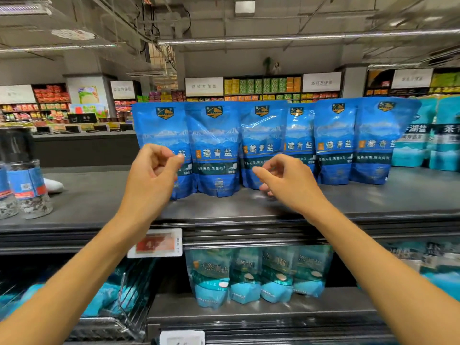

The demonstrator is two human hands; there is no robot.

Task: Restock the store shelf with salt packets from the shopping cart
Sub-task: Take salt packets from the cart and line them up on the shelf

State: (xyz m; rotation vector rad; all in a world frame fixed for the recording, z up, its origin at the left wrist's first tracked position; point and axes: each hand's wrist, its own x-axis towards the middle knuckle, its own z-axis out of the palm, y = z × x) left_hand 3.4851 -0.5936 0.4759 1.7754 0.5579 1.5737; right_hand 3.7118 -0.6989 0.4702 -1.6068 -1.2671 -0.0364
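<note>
As packets (216,150) stand upright facing out at 12 o'clock, both hands, left (151,170) and right (286,180), hover with fingers loosely curled, holding nothing.

"藏青盐" on the blue salt packets (214,150); "茶卡湖盐" partly legible on the teal packs (413,135).

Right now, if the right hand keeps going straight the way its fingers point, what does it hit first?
Probably the second blue salt packet from the left: the right hand points left and slightly forward, toward its lower front. Depth is unclear, so it may pass just in front.
</note>
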